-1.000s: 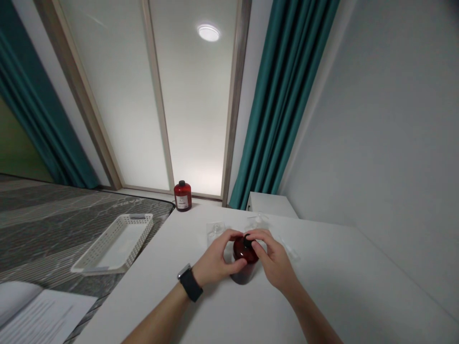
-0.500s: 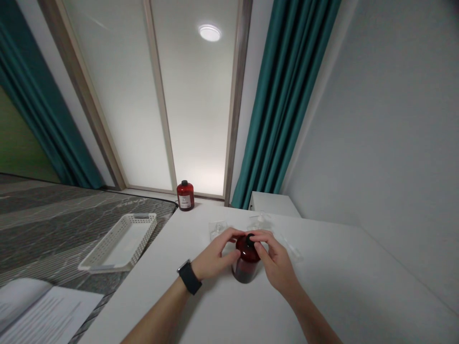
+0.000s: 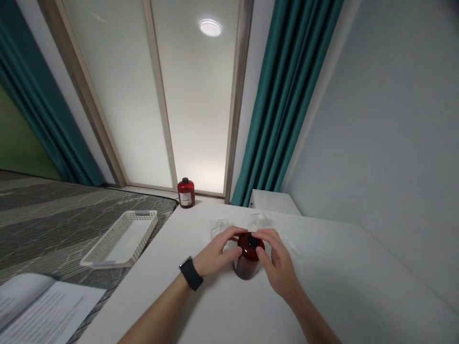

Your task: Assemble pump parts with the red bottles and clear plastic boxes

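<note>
Hanging on the far left is a blue-green curtain point(image 3: 39, 114). Below it, an open book point(image 3: 59, 310) is lying on a grey cloth point(image 3: 71, 215), showing lines of print. Next, a white basket point(image 3: 124, 241) with little holes is sitting on the grey cloth, near the white table point(image 3: 222, 310). Behind, cloudy doors point(image 3: 195, 110) are standing tall. A bright red bottle point(image 3: 185, 195) is standing at the far corner of the white table, well apart from both hands, and it is wearing a white label point(image 3: 185, 199).

The left arm is wearing a watch point(image 3: 191, 273) with a black strap. The left hand point(image 3: 217, 253) is curving round the left side of a dark red bottle point(image 3: 247, 267) and holding it, with the thumb in front and the fingers behind. A crinkly clear bag point(image 3: 218, 226) is lying just behind that hand. The dark red bottle is standing on the white table, right between the two hands, and its black cap point(image 3: 253, 240) is pointing up. Another clear bag point(image 3: 260, 219) is lying behind it. The right hand point(image 3: 278, 263) is bending by the black cap, and its thumb and fingers are staying a bit apart; I cannot tell if they are squeezing. A white cabinet point(image 3: 274, 200) is standing past the white table, and a plain wall point(image 3: 405, 143) is filling the right side
</note>
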Demonstrator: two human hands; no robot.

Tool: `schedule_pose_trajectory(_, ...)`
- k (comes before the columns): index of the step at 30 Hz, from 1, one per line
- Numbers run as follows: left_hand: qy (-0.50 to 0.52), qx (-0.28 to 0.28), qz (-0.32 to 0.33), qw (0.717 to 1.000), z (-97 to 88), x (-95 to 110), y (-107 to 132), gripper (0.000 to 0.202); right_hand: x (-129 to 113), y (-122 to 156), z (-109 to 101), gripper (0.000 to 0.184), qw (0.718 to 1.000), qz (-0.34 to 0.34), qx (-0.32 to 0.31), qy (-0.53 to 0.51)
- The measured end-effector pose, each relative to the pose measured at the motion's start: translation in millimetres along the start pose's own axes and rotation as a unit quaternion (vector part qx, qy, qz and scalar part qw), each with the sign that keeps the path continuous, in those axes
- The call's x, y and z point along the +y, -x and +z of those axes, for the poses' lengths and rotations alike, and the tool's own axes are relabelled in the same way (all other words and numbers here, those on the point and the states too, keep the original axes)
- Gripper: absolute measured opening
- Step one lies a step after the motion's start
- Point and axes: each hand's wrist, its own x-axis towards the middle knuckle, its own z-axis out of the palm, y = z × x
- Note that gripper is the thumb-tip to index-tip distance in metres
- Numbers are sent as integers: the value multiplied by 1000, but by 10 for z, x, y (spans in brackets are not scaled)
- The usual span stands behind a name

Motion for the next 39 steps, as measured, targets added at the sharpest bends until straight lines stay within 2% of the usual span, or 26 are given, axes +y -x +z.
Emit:
schedule_pose_trajectory(4,-35,13,-13,999,85,25,-10,56,15,27,-12,27,999,23,23,-38)
schedule_pose_trajectory(7,-43,18,-22,999,108,29,-15,55,33,39,-10,31,997,55,15,-60)
schedule_pose_trajectory(11,-57,23,-13,998,109,22,-10,55,50,44,-3,25,995,55,52,-59)
schedule_pose_trajectory(15,-55,22,-3,998,128,17,-4,56,44,51,12,31,994,71,23,-76)
schedule_pose_trajectory(20,-60,25,-16,998,151,3,-5,57,69,63,24,22,991,67,96,-68)
schedule_pose_trajectory(25,-44,21,-6,999,154,12,-18,55,109,63,66,34,989,99,33,-102)
schedule_pose_trajectory(31,-53,45,-26,997,213,68,-20,52,139,76,81,33,989,116,47,-79)
schedule_pose_trajectory(36,-47,50,-23,997,250,94,-15,52,119,69,22,36,987,128,16,-96)
schedule_pose_trajectory(39,-48,63,-29,996,317,90,3,52,92,72,23,34,988,131,31,-78)
